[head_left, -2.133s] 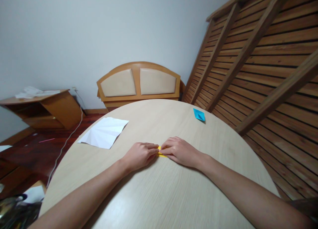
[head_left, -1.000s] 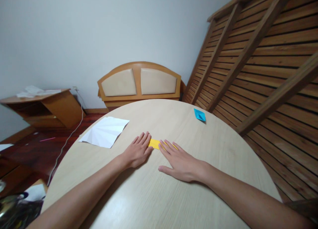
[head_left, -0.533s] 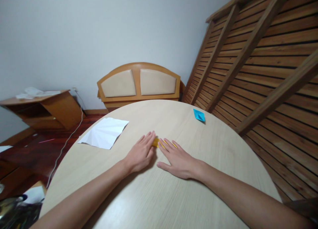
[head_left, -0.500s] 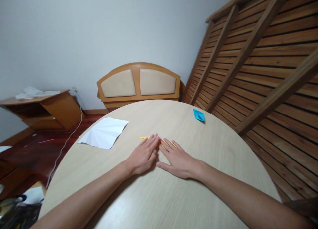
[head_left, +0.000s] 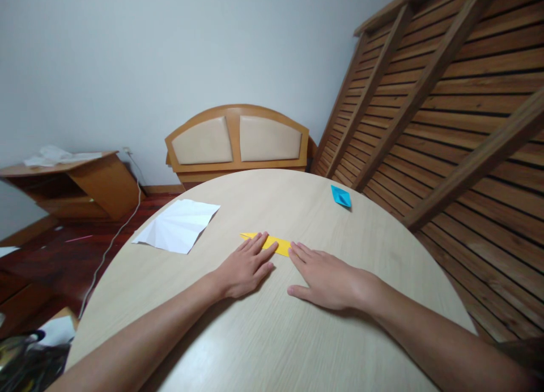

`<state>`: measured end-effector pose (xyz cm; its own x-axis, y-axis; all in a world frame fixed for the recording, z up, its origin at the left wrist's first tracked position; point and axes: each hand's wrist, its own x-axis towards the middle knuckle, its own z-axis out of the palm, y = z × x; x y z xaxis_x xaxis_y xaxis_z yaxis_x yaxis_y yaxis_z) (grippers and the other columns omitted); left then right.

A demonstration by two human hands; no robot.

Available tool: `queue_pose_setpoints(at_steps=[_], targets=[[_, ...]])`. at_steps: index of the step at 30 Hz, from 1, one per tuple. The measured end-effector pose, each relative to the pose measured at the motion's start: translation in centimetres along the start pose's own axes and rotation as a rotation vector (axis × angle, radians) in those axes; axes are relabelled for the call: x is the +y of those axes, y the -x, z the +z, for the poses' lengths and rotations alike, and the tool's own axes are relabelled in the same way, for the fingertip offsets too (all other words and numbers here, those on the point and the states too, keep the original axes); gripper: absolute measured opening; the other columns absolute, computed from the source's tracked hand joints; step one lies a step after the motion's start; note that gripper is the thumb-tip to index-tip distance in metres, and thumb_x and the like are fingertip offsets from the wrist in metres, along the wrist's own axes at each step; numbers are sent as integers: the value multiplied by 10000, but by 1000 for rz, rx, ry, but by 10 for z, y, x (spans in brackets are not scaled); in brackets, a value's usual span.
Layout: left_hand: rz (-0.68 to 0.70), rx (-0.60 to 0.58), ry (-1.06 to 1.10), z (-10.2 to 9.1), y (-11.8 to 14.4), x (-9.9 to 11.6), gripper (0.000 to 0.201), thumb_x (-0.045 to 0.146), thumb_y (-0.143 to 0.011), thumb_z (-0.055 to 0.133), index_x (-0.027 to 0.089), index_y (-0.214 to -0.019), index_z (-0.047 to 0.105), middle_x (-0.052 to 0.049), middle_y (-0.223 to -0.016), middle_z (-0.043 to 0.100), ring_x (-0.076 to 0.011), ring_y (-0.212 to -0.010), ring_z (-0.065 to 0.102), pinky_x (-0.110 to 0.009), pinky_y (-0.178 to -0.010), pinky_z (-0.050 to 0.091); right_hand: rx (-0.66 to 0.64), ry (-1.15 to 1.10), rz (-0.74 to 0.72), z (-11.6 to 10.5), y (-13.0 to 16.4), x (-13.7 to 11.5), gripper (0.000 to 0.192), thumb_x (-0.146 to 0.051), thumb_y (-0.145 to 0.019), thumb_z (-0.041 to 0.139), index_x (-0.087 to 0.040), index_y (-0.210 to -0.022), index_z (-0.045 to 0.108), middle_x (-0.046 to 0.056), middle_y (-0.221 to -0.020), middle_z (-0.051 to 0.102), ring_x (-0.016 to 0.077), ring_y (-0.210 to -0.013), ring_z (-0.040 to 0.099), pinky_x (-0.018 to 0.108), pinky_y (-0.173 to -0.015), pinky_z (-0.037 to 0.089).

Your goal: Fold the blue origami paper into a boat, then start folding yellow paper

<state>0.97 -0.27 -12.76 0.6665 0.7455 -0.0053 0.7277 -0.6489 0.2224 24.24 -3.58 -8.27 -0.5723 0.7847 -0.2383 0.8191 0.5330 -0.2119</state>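
A narrow strip of folded yellow paper [head_left: 279, 246] lies flat on the round table, with a pointed end to the left. My left hand [head_left: 247, 266] rests over its left part, fingers stretched out and pressing on it. Toward the strip's right end, my right hand [head_left: 325, 273] lies flat with fingers extended, their tips covering that end. Neither hand grasps anything. Part of the paper is hidden under the fingers.
On the pale round table [head_left: 263, 346], a creased white paper sheet [head_left: 178, 226] lies at the left and a folded blue paper piece [head_left: 341, 196] at the far right. A wooden slatted frame [head_left: 446, 126] leans along the right side. Behind stands a headboard [head_left: 236, 137].
My right hand has slid to the right along the yellow paper, uncovering its middle. The fingers of my left hand have spread apart, and the hands are farther from each other.
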Motion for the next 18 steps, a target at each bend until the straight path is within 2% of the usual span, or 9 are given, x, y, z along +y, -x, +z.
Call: queue_pose_setpoints(at_steps=[3, 5, 7, 8, 10, 12, 15, 18], targets=[[22, 9, 8, -2, 1, 0, 570, 513, -1037, 271, 229, -1526, 341, -109, -1633, 141, -291, -1510, 109, -490, -1213, 180, 75, 79, -5, -5, 2, -2, 685, -535, -904, 538, -38, -1375, 546, 258, -1445, 489, 388, -1344, 464, 491, -1089, 399], [60, 22, 27, -4, 2, 0, 557, 497, -1037, 289, 210, -1504, 386, -123, -1626, 179, -289, -1509, 123, -499, -1210, 193, 136, 122, 19, -10, 1, -3, 530, -517, -928, 510, -83, -1174, 691, 236, -1209, 675, 370, -1129, 633, 460, -954, 484], [111, 31, 53, -6, 2, 0, 515, 461, -1038, 312, 208, -1468, 440, -125, -1616, 221, -285, -1507, 151, -513, -1206, 208, 184, 133, 54, -15, -1, -2, 437, -475, -955, 476, -131, -974, 744, 185, -942, 745, 328, -907, 698, 409, -804, 509], [134, 29, 65, -7, 3, 0, 491, 439, -1036, 329, 206, -1446, 466, -125, -1612, 237, -284, -1505, 165, -519, -1205, 214, 210, 123, 54, -16, -2, -1, 395, -432, -963, 468, -151, -933, 744, 158, -874, 746, 305, -848, 701, 383, -756, 501], [167, 23, 83, -7, 3, -1, 443, 393, -1021, 379, 194, -1395, 510, -127, -1606, 261, -286, -1501, 187, -524, -1204, 226, 253, 69, 0, -18, -7, 5, 302, -328, -966, 465, -189, -957, 733, 108, -858, 747, 262, -817, 695, 342, -723, 482], [192, 27, 101, -6, 3, -2, 422, 351, -990, 441, 176, -1367, 515, -131, -1599, 280, -286, -1496, 207, -518, -1205, 240, 256, 7, -114, -15, -12, 12, 263, -267, -957, 474, -199, -971, 728, 82, -902, 745, 235, -849, 687, 321, -746, 480], [225, 43, 139, -5, 2, -5, 510, 301, -934, 504, 160, -1419, 428, -141, -1579, 328, -283, -1483, 254, -510, -1201, 273, 269, -86, -301, -8, -21, 22, 269, -221, -955, 484, -185, -1072, 723, 89, -1081, 719, 211, -1005, 651, 315, -884, 473], [258, 62, 155, -5, 3, -7, 548, 285, -903, 528, 153, -1420, 402, -150, -1554, 372, -290, -1469, 284, -509, -1193, 293, 271, -133, -360, -2, -26, 29, 273, -212, -950, 502, -183, -1096, 731, 89, -1136, 702, 205, -1072, 624, 328, -961, 455]])
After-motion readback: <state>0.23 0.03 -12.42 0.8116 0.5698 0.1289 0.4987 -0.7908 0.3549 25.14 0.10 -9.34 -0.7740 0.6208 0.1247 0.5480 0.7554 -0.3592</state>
